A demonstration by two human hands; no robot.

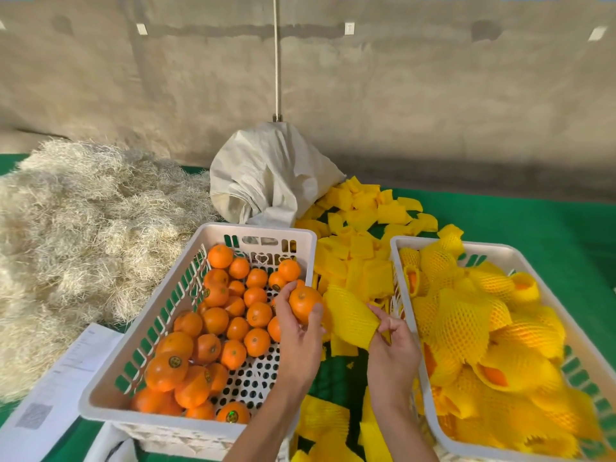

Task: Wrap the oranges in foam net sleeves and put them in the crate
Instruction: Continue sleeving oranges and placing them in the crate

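The orange (304, 307), gripped by the left hand (298, 331), could slip if the sleeve (350, 316) pinched by the right hand (390, 345) snags.

left hand (296, 331): gripping a bare orange (302, 303) above the right edge of the left crate (110, 400)
right hand (391, 348): pinching the near end of a yellow foam net sleeve (350, 313), which is lying just beside the orange
left crate: holding loose oranges (216, 328)
right crate (500, 250): filling with sleeved oranges (483, 328)
between the crates: flat yellow sleeves (360, 235) lying scattered on the green tabletop (533, 215)
behind: a pale sack (266, 175) standing, straw (76, 221) heaping at the left
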